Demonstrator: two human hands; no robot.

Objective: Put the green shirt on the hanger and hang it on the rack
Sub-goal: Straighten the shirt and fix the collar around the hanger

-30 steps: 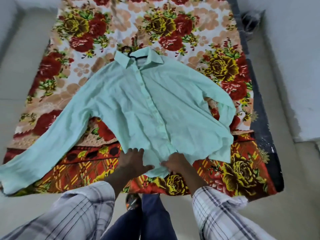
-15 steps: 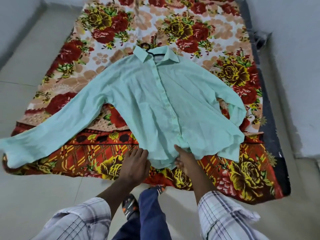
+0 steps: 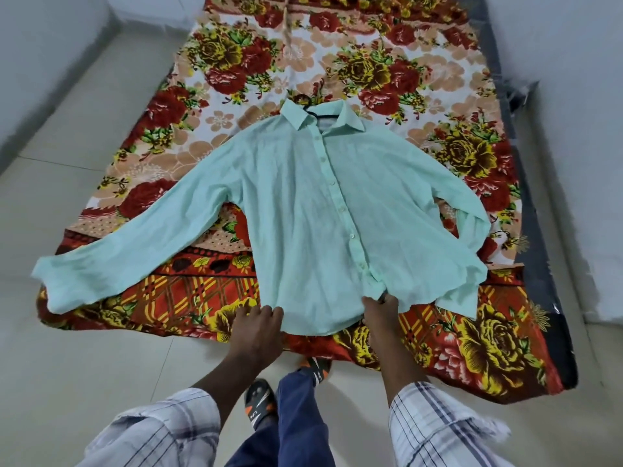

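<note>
Shirt thin, limp, light; left hand, right hand fingers pinch hem; likely best lifted by hanger at collar

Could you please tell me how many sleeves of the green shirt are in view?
2. The sleeve on the person's left stretches straight out across the floral sheet; the sleeve on the right bends back down beside the green shirt body. Neither is hidden.

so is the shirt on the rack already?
No, the shirt lies flat on the flowered bedsheet, with the left hand and right hand at its bottom hem.
</note>
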